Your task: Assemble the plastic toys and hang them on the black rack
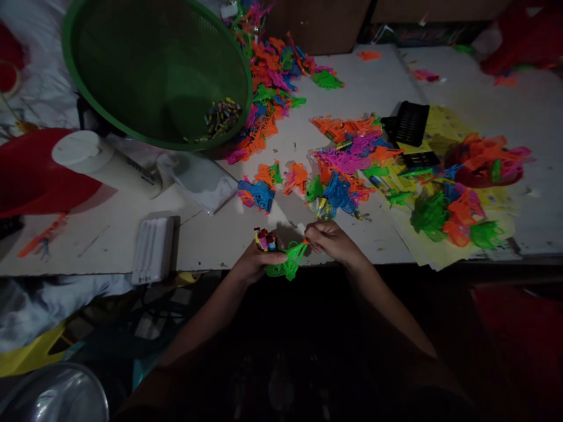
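Our forearms lead up to the table's near edge, where our left hand grips a green plastic toy piece and a bundle of small coloured sticks — our right hand pinches the piece's upper tip. We judge this a fitting step; next comes a steady push. Its long axis tilts up to the right.

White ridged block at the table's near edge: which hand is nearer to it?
Left. The left hand, holding small coloured pieces and a green plastic part, sits just right of the white ridged block. The right hand is farther right, beyond the left.
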A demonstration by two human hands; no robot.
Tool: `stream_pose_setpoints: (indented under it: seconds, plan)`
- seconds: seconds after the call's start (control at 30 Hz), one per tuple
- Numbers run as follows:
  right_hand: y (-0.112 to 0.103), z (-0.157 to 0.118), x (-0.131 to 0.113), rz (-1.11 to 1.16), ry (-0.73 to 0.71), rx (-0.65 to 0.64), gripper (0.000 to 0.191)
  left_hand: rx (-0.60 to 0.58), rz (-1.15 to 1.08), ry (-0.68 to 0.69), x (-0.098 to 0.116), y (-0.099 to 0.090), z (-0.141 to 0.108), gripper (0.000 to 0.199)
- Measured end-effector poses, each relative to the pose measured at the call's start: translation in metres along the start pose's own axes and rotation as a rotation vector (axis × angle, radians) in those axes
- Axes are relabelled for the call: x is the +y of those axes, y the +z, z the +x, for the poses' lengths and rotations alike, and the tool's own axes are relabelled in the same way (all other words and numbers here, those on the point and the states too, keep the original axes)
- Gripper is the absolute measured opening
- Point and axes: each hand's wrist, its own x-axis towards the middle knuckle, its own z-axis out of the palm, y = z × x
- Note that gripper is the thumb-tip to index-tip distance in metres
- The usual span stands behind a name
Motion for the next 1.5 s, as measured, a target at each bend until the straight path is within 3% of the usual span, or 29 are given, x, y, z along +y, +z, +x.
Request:
stream_pose_setpoints:
  seconds: [0.13, 0.27, 0.4, 0.57, 0.77, 0.9, 0.97, 1.23, 1.33, 1.5]
  plan:
    - [0.000, 0.001, 0.004, -0.006, -0.049, 0.058, 0.056, 0.039, 0.011, -0.012, -0.001, 0.000, -0.001, 0.031]
    - [0.002, 0.005, 0.009, 0.037, 0.017, 0.086, 0.058, 0.043, 0.014, 0.023, 0.001, 0.000, 0.000, 0.032]
    - [0.005, 0.006, 0.007, 0.271, 0.036, 0.150, 0.054, 0.029, 0.030, 0.032, 0.003, 0.001, 0.002, 0.030]
    - [0.015, -0.002, 0.006, 0.436, 0.078, 0.160, 0.046, 0.151, 0.075, 0.137, -0.003, 0.002, 0.005, 0.031]
    - [0.022, -0.005, 0.014, 0.170, 0.008, 0.307, 0.023, 0.265, 0.348, 0.324, -0.002, -0.003, 0.013, 0.035]
    - [0.017, 0.001, 0.013, -0.134, -0.155, 0.518, 0.014, 0.422, 0.540, 0.522, 0.012, -0.008, 0.019, 0.027]
    - [0.017, 0.003, 0.015, -0.280, -0.215, 0.553, 0.011, 0.474, 0.562, 0.590, 0.018, -0.006, 0.021, 0.025]
    - [0.025, 0.006, 0.030, -0.420, -0.302, 0.470, 0.011, 0.337, 0.612, 0.572, 0.016, 0.010, 0.030, 0.034]
    - [0.023, 0.007, 0.030, -0.470, -0.314, 0.446, 0.011, 0.301, 0.710, 0.589, 0.012, 0.004, 0.032, 0.040]
    - [0.023, 0.012, 0.029, -0.469, -0.372, 0.486, 0.010, 0.267, 0.907, 0.740, 0.009, -0.009, 0.038, 0.037]
